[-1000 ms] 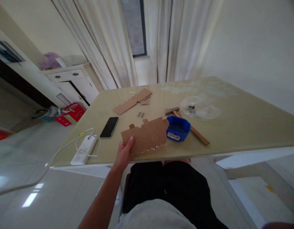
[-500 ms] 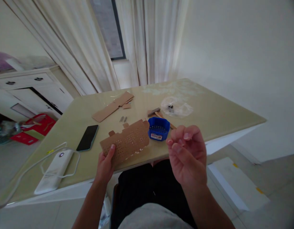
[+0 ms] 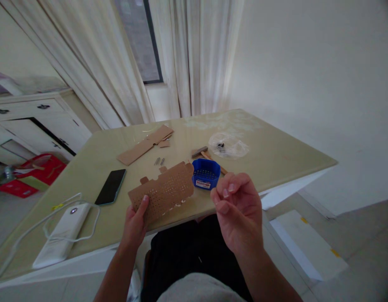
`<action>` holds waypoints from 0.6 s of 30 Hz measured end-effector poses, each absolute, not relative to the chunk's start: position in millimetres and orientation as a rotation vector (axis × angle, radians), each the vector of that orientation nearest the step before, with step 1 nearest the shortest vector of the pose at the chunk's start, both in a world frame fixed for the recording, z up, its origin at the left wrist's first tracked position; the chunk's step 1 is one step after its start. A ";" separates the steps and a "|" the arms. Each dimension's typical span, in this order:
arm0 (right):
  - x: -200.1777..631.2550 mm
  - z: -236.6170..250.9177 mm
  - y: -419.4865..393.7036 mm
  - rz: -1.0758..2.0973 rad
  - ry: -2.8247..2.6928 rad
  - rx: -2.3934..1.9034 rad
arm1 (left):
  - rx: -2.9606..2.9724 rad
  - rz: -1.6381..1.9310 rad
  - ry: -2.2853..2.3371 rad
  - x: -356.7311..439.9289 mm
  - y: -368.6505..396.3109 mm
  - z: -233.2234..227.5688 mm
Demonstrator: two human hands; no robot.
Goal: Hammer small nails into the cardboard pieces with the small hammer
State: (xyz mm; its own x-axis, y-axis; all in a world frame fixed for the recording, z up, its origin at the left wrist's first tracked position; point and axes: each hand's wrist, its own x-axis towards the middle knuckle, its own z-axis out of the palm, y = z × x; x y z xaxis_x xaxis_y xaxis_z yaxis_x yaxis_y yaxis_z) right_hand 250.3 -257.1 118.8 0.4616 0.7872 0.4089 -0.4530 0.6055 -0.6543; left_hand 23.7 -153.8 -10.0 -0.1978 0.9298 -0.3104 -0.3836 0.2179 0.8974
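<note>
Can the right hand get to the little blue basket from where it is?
Probably yes. The right hand hangs in the air just in front of the blue basket, with nothing between them. The basket sits near the table's front edge, beside the holed cardboard that the left hand holds.

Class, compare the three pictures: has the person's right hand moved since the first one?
Yes. The right hand, absent from the first picture, has come up in front of the table edge, fingers curled, just right of the blue basket.
</note>
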 end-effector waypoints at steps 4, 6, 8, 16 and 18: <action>249.5 107.5 -255.7 0.754 -0.778 -0.620 | 0.635 1.330 1.196 24.9 -154.6 -8.8; 248.6 97.1 -256.1 0.740 -0.791 -0.668 | 0.626 1.323 1.210 25.6 -155.1 -8.2; 247.4 85.0 -257.4 0.756 -0.807 -0.715 | 0.615 1.318 1.214 26.4 -155.8 -7.1; 242.3 50.5 -266.9 0.896 -0.928 -0.984 | 0.648 1.333 1.174 28.4 -157.3 -6.0; 240.9 42.8 -270.0 0.943 -0.960 -1.026 | 0.674 1.365 1.172 27.7 -155.6 -9.3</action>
